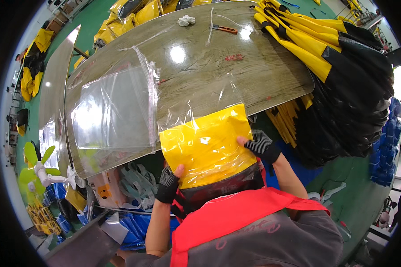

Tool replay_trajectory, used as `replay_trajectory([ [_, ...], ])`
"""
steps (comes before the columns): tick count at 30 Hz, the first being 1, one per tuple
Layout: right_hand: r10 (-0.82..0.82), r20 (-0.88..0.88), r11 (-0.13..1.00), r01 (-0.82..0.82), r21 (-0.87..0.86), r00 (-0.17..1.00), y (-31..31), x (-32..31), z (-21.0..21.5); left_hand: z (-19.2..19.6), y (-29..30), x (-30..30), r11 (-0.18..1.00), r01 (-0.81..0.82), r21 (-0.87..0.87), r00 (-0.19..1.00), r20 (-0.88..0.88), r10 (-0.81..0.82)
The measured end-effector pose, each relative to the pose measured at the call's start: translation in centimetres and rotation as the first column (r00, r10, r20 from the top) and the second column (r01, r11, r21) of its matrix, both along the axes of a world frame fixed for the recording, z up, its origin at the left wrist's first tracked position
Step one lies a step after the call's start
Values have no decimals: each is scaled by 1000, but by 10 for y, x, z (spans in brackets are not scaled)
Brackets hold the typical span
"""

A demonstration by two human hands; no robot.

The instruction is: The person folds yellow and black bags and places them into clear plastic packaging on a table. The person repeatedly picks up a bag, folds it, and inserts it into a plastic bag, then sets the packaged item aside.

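Between my hands is a folded yellow and black garment inside a clear plastic bag [205,147], held in front of me at the table's near edge. The yellow part faces up and a black band lies closest to my body. The bag's loose clear end stretches past the yellow onto the table. My left hand [168,181], in a dark fingerless glove, grips the bag's left side with the thumb on top. My right hand [260,144], gloved likewise, grips the right side. The fingers beneath the bag are hidden.
A stack of clear plastic bags [116,107] lies on the wood-patterned table [191,58] to the left. An orange cutter knife [225,29] and a crumpled white scrap [186,20] lie at the far side. Yellow-black garments [343,66] drape over the right end. A green-bladed fan [40,171] stands left.
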State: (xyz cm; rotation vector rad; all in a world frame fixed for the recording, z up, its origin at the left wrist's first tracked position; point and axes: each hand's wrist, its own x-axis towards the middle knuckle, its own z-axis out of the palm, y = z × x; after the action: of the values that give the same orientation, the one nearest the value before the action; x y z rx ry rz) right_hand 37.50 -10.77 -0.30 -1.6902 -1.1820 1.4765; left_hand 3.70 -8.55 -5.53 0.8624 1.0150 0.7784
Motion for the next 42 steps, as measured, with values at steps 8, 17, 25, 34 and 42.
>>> replay_trajectory([
  [8,-30,-171,993,49,109,985,4,7,-18,38,31,35,995,40,-86,997,62,-35],
  [17,-57,-295,998,48,-38,954,-94,-11,-14,37,-42,-7,913,336,-232,923,274,-270],
  [25,-26,-474,823,288,489,880,12,-32,55,50,11,63,982,-166,93,958,251,138],
  [34,226,69,525,-181,832,972,84,11,117,220,74,48,-31,572,819,674,-449,586],
  [42,-12,419,439,-372,818,908,97,-23,147,231,127,90,42,685,727,674,-655,341],
])
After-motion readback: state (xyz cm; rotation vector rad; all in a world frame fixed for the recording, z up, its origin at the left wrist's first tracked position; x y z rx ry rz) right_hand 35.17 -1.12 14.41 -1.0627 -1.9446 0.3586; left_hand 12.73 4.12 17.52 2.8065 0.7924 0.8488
